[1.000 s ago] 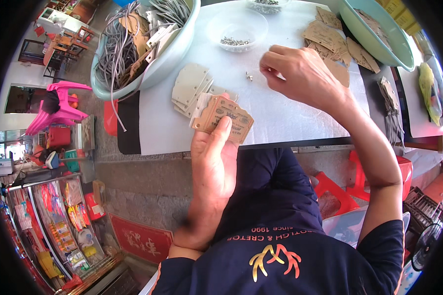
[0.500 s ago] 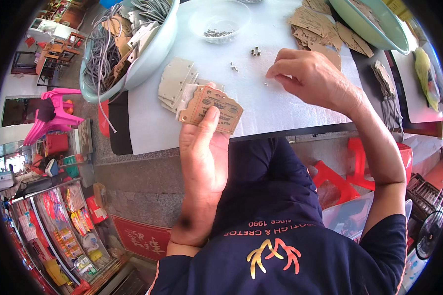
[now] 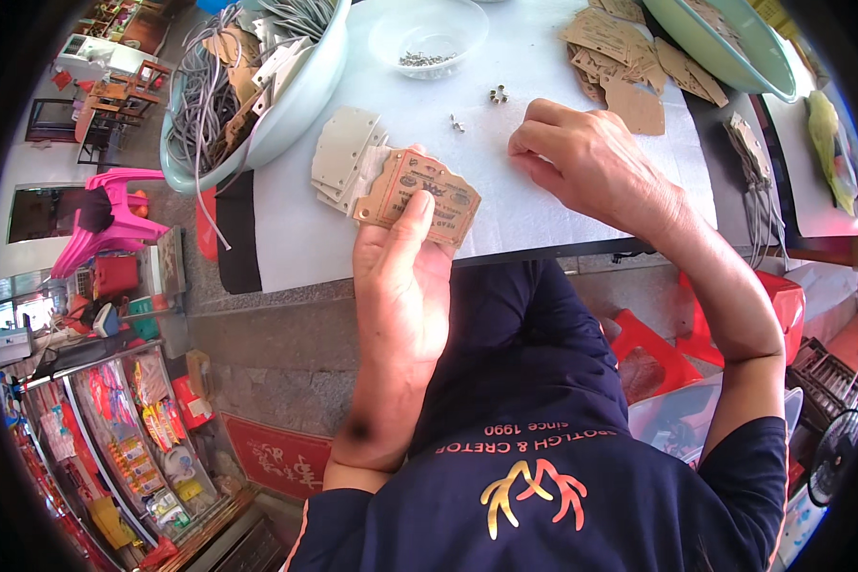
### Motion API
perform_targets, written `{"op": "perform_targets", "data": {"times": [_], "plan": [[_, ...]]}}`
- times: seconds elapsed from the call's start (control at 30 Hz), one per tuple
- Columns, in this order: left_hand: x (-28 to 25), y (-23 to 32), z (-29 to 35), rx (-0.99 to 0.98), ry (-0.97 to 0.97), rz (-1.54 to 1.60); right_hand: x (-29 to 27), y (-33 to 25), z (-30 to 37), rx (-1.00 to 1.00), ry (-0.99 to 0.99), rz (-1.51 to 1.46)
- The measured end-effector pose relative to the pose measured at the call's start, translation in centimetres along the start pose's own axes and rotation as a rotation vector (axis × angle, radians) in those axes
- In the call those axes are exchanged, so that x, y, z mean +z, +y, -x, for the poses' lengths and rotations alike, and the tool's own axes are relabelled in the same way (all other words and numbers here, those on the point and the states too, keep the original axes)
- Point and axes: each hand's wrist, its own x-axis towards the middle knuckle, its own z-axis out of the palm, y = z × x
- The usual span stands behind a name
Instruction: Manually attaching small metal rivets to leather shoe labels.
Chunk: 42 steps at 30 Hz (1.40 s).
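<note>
My left hand (image 3: 405, 286) grips a printed brown cardboard tag (image 3: 427, 214) with a scalloped edge, the thumb pressed flat on its face. Whitish tags of like shape (image 3: 341, 153) lie fanned on the table just beyond it. My right hand (image 3: 591, 157) rests low over the white table cover, thumb and fingers drawn together in a pinch. Whatever is between those fingertips is hidden or too small to make out. Left of them lie a few tiny metal pieces (image 3: 458, 124) and, farther off, a small cluster of metal rings (image 3: 499, 93).
A clear bowl (image 3: 429, 38) of small metal parts stands at the far side. Pale green basins hold grey cords and tags (image 3: 176, 143) at left and more tags (image 3: 770, 71) at right. Brown tags (image 3: 634, 105) lie piled beyond my right hand, corded tags (image 3: 755, 162) beside them.
My right hand has lowered slightly, its fingertips now covering the spot where a tiny piece lay. My left hand has tilted the tag a little.
</note>
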Motion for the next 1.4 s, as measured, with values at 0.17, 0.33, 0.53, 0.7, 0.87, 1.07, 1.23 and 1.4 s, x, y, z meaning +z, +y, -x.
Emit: {"op": "perform_targets", "data": {"times": [0.17,0.33,0.53,0.7,0.87,1.07,1.23,1.4], "plan": [[-0.1,0.0,-0.2,-0.016,-0.018,0.022,0.2,-0.1,-0.3,-0.014,-0.005,0.089],[0.0,0.1,-0.2,-0.033,-0.029,0.03,-0.2,0.1,-0.8,0.095,-0.067,0.063],[0.0,0.0,-0.3,-0.037,-0.064,0.03,-0.6,0.2,-1.9,0.184,-0.253,0.166],[-0.2,0.2,-0.7,-0.035,-0.069,0.016,0.1,0.5,-1.2,0.029,-0.03,0.075],[0.2,0.5,-0.9,-0.005,-0.06,0.009,0.4,1.0,-0.6,0.053,-0.002,-0.018],[0.8,0.9,-1.0,0.046,-0.055,0.009,0.2,-1.1,0.3,0.153,0.093,-0.34],[1.2,1.1,-1.0,0.064,-0.085,0.017,0.2,-3.9,0.6,0.506,-0.011,-1.109],[1.6,1.1,-0.9,0.071,-0.134,0.029,1.2,-4.1,0.8,0.563,-0.052,-1.281]]}}
